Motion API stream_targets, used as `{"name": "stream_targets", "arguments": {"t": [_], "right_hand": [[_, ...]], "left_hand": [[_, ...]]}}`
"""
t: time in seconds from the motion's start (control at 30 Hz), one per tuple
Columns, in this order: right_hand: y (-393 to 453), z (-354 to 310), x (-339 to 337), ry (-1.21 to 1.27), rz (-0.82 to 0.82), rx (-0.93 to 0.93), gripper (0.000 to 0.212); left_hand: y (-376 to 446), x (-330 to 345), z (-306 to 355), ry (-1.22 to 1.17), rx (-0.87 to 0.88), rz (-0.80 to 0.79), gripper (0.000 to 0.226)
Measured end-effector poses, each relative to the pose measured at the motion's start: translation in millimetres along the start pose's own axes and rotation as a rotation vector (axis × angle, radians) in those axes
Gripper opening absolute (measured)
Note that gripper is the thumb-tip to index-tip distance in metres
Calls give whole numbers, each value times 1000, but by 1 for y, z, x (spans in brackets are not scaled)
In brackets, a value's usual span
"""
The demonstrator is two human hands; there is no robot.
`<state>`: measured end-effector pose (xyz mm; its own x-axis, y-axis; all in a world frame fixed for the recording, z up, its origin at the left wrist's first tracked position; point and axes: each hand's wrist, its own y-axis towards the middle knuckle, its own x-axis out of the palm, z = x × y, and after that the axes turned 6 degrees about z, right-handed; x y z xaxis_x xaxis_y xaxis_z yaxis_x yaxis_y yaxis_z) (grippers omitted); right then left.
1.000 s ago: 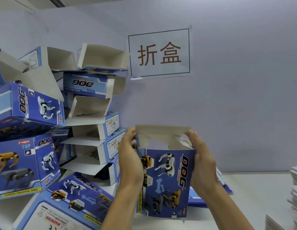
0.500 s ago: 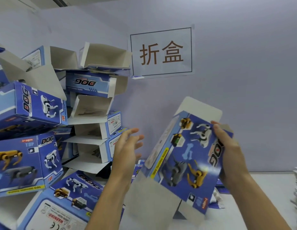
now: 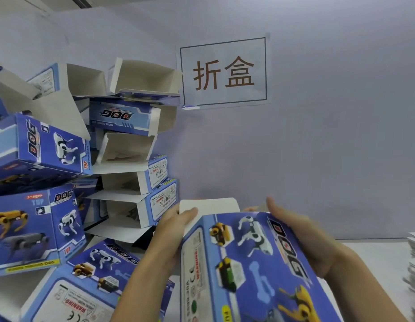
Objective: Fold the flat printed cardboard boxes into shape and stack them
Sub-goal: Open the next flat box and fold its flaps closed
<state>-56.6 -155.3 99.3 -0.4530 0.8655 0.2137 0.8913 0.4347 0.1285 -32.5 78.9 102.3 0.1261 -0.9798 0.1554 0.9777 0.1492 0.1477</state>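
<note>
Far left: leaning pile of folded blue printed cardboard boxes (image 3: 69, 173) with dog pictures, several with open white flaps, against the pale wall (image 3: 329, 135). Near centre: left hand (image 3: 173, 231) gripping the left edge of a blue printed cardboard box (image 3: 248, 268) held in the air, thumb pressed on its white end flap (image 3: 209, 205). On the wall above: white paper sign (image 3: 224, 72) with brown characters. Right hand (image 3: 304, 240) curled round the box's right side, blurred. Far right: stack of flat white sheets (image 3: 414, 259) on the white table (image 3: 376, 254).
</note>
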Motion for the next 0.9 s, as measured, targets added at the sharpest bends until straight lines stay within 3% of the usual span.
{"name": "stream_targets", "arguments": {"t": [0.1,0.2,0.23,0.57,0.73,0.9], "right_hand": [[12,1,-14,5,16,11,65],[28,6,-18,-240,335,-91,45],[32,6,-17,-316,363,-130,42],[31,6,-17,-360,347,-190,63],[31,6,-13,-334,342,-254,54],[30,5,-10,-218,268,-337,21]], "left_hand": [[-2,0,-3,-5,-30,-61,18],[-7,12,-4,-31,-46,-127,18],[-10,17,-6,-35,-46,-161,17],[-17,23,-6,-69,-27,-265,28],[-13,22,-7,-80,22,-242,24],[-12,22,-7,-94,51,-206,16]]}}
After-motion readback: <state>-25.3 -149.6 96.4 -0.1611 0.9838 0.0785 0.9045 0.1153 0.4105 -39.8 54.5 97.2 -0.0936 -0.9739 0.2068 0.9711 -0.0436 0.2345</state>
